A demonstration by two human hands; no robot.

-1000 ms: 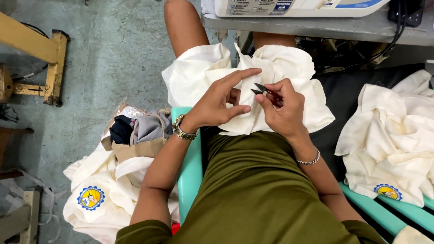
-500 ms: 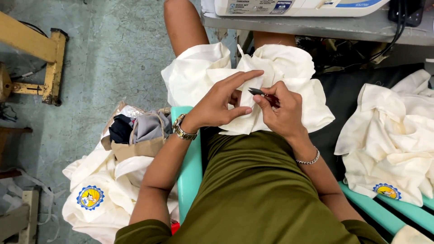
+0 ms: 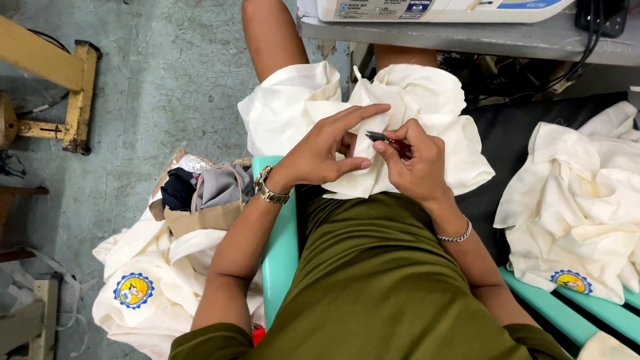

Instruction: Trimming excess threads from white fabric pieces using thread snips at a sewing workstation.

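Cream cloth (image 3: pixel 427 100) lies bunched on the person's lap, just below the sewing machine table (image 3: pixel 467 40). Upon it, the left hand (image 3: pixel 327 150) presses with fingers half spread, pinching a fold, while the right hand (image 3: pixel 417 163) is curled tight around small dark snips (image 3: pixel 380 137).

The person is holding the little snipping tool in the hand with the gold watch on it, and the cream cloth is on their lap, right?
Not quite. The head view shows the small dark snipping tool pinched in the right hand, the one with the thin chain bracelet. The left hand, with the gold watch, only holds the cream cloth. The cloth does lie on their lap.
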